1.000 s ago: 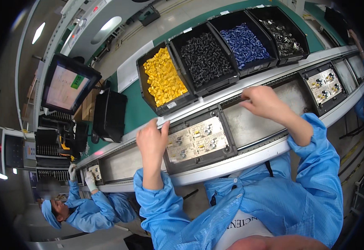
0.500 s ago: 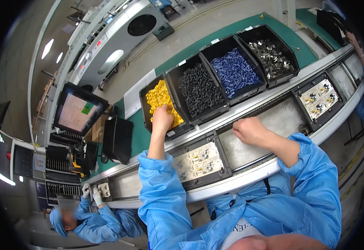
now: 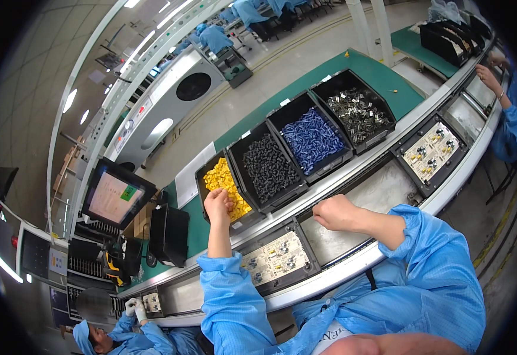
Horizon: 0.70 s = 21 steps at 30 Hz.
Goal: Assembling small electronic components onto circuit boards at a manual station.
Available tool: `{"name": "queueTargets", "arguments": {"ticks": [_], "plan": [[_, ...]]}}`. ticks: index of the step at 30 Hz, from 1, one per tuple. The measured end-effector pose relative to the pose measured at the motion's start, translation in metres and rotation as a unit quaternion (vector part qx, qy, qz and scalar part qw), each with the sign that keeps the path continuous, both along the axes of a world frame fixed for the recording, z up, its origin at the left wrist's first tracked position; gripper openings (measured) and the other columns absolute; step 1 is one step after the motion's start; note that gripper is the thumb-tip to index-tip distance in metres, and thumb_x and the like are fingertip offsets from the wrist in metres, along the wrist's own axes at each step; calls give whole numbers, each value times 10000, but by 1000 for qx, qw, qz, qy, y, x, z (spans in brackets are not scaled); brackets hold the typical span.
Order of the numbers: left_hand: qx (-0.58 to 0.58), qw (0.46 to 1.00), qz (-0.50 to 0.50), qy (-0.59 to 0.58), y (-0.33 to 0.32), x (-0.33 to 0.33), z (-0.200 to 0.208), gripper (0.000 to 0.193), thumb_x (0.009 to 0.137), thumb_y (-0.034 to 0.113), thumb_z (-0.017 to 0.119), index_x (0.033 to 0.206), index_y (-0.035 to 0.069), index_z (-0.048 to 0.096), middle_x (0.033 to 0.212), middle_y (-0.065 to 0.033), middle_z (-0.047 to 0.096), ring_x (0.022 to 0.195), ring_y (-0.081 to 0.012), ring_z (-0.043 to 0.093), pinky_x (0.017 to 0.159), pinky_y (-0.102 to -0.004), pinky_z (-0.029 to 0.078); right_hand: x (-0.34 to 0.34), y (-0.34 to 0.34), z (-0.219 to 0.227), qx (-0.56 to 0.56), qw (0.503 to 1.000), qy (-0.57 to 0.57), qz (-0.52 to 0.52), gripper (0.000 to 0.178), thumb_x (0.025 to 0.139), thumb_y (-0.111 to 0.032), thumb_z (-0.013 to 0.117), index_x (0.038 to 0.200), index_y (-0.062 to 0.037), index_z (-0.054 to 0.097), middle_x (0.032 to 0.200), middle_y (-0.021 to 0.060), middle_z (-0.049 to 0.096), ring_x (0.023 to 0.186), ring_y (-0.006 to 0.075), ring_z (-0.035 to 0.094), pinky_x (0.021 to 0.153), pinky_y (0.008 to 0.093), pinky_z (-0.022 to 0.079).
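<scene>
My left hand (image 3: 218, 206) is over the near left edge of the bin of yellow parts (image 3: 229, 180), fingers curled together in a pinch. Whatever lies between those fingertips is too small to make out. Above the conveyor, my right hand (image 3: 335, 213) is closed in a loose fist, and its fingers hide anything inside. Below my hands, a circuit board (image 3: 276, 257) with small mounted components sits in a black carrier frame on the conveyor. Next to the yellow bin stand bins of black parts (image 3: 267, 168), blue parts (image 3: 311, 139) and silver metal parts (image 3: 359, 115).
Another carried board (image 3: 431, 152) lies farther right on the conveyor. A monitor (image 3: 116, 194) and a black box (image 3: 168, 235) stand at left. Co-workers work at lower left, with gloved hands (image 3: 135, 307), and at far right, with a bare hand (image 3: 488, 78).
My left hand has drawn back from among the yellow parts toward the bin's near edge. My right hand stays closed above the conveyor. The whole view has shifted and tilted slightly.
</scene>
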State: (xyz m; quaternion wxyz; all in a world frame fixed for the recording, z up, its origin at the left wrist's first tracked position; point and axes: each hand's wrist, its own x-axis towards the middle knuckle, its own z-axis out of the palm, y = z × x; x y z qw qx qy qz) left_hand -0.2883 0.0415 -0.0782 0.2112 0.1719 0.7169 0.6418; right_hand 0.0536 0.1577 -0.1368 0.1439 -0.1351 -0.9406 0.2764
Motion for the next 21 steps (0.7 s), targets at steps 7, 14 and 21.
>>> {"name": "queueTargets", "arguments": {"ticks": [7,14,21], "plan": [[255,895,18,-365,-5,-28,-6,138,900,113,534,929,-12,584,868,-121,609,726,-232,608,630,-283,529,-4,1,8,5,1000,-6,14,173,843,-213,589,796,-61,657,793,127,675,757,330,660,673,454,528],[253,899,21,-357,-2,-2,9,154,916,139,505,948,4,572,984,-167,628,751,-231,598,611,-258,493,0,4,8,1,1000,-17,17,191,832,-225,599,804,-45,658,784,151,670,774,352,660,705,463,523],[236,915,12,-327,9,17,15,153,930,74,591,1060,-7,592,976,-134,656,631,-101,548,488,-186,422,2,7,-1,6,999,-39,-11,175,818,-231,610,793,-66,664,761,144,664,745,353,656,655,470,524]]}}
